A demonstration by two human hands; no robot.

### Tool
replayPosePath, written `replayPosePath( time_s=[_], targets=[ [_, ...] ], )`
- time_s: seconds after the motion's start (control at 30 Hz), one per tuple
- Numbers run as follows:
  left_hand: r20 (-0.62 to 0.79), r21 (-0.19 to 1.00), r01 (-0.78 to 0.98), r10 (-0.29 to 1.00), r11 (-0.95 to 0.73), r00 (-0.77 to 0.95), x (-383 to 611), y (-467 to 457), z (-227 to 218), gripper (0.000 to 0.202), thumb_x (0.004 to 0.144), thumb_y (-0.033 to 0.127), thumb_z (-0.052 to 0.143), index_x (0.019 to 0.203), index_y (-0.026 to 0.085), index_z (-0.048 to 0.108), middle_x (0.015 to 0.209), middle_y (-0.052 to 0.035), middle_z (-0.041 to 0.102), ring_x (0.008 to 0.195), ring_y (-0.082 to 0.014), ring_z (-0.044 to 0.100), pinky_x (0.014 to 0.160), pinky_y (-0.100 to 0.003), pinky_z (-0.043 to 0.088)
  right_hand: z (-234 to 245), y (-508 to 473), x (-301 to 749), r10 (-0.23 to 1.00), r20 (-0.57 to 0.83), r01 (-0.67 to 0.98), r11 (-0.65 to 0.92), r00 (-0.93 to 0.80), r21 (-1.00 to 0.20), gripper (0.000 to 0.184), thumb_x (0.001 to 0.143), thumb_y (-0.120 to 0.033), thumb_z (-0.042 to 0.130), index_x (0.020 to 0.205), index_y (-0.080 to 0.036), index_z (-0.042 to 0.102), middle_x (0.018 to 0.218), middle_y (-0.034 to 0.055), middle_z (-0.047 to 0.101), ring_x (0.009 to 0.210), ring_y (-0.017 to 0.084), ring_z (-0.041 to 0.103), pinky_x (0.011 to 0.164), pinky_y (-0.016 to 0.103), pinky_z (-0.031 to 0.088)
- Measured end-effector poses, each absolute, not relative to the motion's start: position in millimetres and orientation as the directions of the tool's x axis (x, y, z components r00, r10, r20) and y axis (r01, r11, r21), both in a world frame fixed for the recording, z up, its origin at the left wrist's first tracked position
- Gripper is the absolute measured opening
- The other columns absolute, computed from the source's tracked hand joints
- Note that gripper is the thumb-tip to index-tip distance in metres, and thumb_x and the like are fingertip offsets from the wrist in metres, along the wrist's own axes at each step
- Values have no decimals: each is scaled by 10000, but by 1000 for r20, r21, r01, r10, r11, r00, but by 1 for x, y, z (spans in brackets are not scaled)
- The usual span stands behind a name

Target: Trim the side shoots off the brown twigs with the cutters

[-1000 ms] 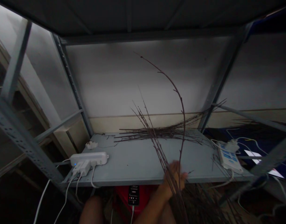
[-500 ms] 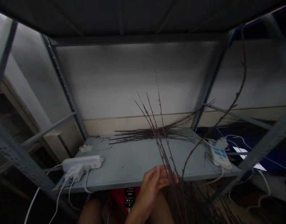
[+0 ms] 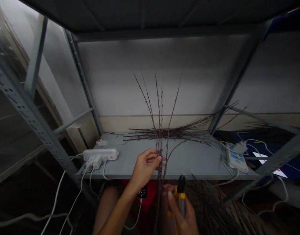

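Observation:
Several thin dark twigs with small buds stand upright in front of me, fanning out at the top. My left hand is closed around their middle, thumb against the stems. Lower and to the right, my right hand holds pliers or cutters with yellow and grey handles; the black jaws point up. The right fingertips lie close beside the lower stems, and I cannot tell whether they touch. One curved side twig bends off to the right.
A pile of twigs lies along the back of the grey metal shelf. White power strips sit at left and right, with cables hanging. More twigs lie low at right. A phone is below the shelf edge.
My left hand has gone from loosely open beside the twigs to closed on them, bringing them more upright and leftward. My right hand with the yellow-handled tool has come into view.

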State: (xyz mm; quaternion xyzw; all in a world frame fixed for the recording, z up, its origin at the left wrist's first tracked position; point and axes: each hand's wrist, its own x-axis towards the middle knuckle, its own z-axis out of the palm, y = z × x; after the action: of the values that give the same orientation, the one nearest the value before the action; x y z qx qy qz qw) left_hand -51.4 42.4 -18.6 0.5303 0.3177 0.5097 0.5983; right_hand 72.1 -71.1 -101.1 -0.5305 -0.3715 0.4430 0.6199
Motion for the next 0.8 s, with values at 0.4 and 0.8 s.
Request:
replayPosePath(
  time_s=[0.4,0.8],
  targets=[
    [143,965,-257,933,-57,330,-74,8,-42,406,954,472,596,1182,170,743,1145,-103,769,1068,-245,689,1003,-394,514,-61,-27,67,921,225,138,190,318,-972,444,838,-558,686,1035,-160,680,907,83,731,829,259,659,789,358,531],
    [-85,863,-474,974,176,208,-83,-13,-91,301,793,384,812,901,105,781,664,-13,664,574,-114,617,655,-289,573,-108,-34,61,935,2,-71,29,355,-997,440,862,-620,637,988,-199,632,808,31,690,707,210,659,611,293,518]
  ],
)
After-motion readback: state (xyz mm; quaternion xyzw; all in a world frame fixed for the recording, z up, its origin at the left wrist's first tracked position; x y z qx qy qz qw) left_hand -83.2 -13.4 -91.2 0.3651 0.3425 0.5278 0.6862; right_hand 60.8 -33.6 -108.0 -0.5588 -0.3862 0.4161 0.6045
